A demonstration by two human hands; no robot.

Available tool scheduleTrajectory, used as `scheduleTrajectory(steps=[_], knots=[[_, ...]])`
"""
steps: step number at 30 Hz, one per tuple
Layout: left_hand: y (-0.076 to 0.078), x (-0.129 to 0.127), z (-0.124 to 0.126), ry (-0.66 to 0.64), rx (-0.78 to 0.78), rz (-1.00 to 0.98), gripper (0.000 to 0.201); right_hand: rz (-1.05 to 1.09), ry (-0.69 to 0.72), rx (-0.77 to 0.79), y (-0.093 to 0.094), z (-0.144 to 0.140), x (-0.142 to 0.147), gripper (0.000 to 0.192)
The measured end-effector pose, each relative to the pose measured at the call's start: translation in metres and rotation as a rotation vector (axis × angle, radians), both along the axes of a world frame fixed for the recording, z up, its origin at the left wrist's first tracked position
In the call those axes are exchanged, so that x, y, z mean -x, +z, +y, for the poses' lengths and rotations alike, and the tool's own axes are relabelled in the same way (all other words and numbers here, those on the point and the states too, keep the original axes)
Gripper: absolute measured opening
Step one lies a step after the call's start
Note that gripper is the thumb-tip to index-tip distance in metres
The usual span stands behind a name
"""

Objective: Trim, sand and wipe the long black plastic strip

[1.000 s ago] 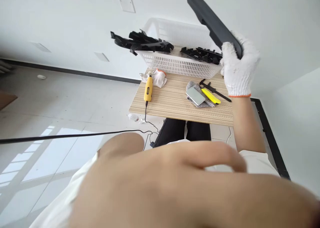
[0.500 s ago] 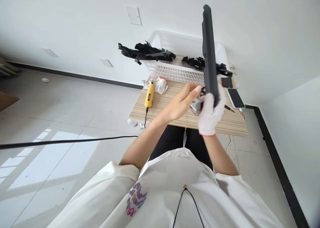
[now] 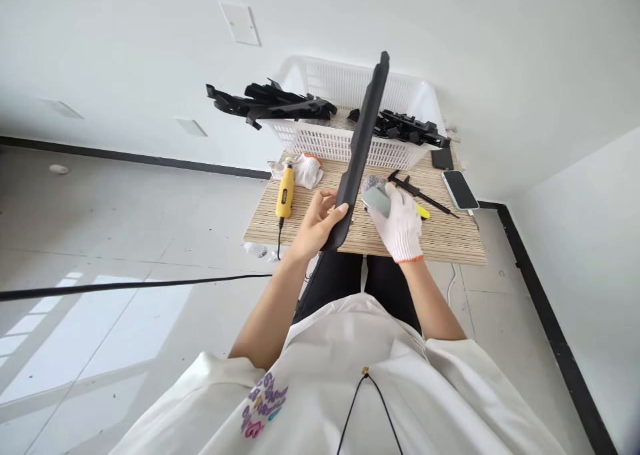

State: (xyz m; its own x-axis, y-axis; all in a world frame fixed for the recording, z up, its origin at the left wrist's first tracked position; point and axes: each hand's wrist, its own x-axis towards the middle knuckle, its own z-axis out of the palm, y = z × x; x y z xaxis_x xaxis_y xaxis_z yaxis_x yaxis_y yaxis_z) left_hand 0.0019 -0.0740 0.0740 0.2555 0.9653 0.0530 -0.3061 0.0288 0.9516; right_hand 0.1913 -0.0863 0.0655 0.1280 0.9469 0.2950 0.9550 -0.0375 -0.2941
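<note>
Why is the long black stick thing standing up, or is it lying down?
Standing up, tilted. The left hand grips the long black strip at its bottom end; its top leans toward the white basket.

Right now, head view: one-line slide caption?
Bare left hand holds a long black plastic strip upright over the wooden table; gloved right hand grips a grey block.

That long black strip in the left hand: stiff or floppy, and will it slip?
The long black strip is probably stiff: held only at its lower end by the left hand, it stands straight. It seems light. Its smooth surface could slip in bare fingers.
</note>
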Motion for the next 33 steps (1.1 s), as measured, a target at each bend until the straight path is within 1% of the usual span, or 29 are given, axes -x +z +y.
scheduleTrajectory(steps=[2,4,6,8,10,12,13,15,16,19,22,24,26,28,30,31,33], knots=[[-0.009,0.001,-0.001,0.045,-0.001,-0.021,0.050,-0.100,-0.028,0.093,-0.003,0.013,-0.006,0.064],[-0.019,0.003,0.000,0.096,-0.018,-0.022,0.054,-0.192,-0.001,0.158,-0.007,0.019,-0.008,0.068],[-0.028,0.005,0.001,0.134,-0.047,0.003,0.059,-0.254,0.043,0.182,-0.006,0.019,-0.009,0.072],[-0.034,0.007,0.001,0.147,-0.080,0.029,0.067,-0.240,0.088,0.177,0.000,0.018,-0.013,0.071],[-0.039,0.010,0.000,0.122,-0.099,0.040,0.071,-0.110,0.106,0.152,0.009,0.020,-0.027,0.067],[-0.044,0.012,-0.001,0.080,-0.100,0.036,0.070,0.067,0.049,0.102,0.019,0.027,-0.049,0.063],[-0.047,0.012,-0.002,0.061,-0.096,0.029,0.069,0.118,-0.036,0.064,0.023,0.034,-0.062,0.063],[-0.053,0.013,-0.004,0.039,-0.091,0.005,0.067,0.136,-0.249,0.002,0.025,0.051,-0.089,0.068],[-0.057,0.013,-0.004,0.032,-0.090,-0.012,0.066,0.127,-0.300,0.008,0.023,0.061,-0.101,0.071],[-0.065,0.012,-0.007,-0.008,-0.065,-0.073,0.066,0.078,-0.296,0.084,0.012,0.089,-0.129,0.067],[-0.065,0.009,-0.010,-0.062,0.000,-0.135,0.063,-0.002,-0.275,0.165,-0.002,0.107,-0.142,0.064],[-0.063,0.008,-0.012,-0.090,0.059,-0.158,0.063,-0.061,-0.270,0.226,-0.006,0.112,-0.145,0.062],[-0.061,0.008,-0.013,-0.103,0.120,-0.169,0.065,-0.102,-0.279,0.241,-0.006,0.111,-0.143,0.060],[-0.060,0.010,-0.013,-0.112,0.179,-0.183,0.068,-0.119,-0.303,0.184,-0.002,0.102,-0.133,0.057],[-0.061,0.013,-0.011,-0.112,0.225,-0.207,0.072,-0.126,-0.287,0.092,0.004,0.087,-0.116,0.052],[-0.061,0.014,-0.011,-0.106,0.240,-0.217,0.073,-0.133,-0.235,0.051,0.006,0.077,-0.105,0.049],[-0.061,0.015,-0.010,-0.074,0.254,-0.216,0.073,-0.161,-0.018,0.029,0.008,0.058,-0.081,0.048]])
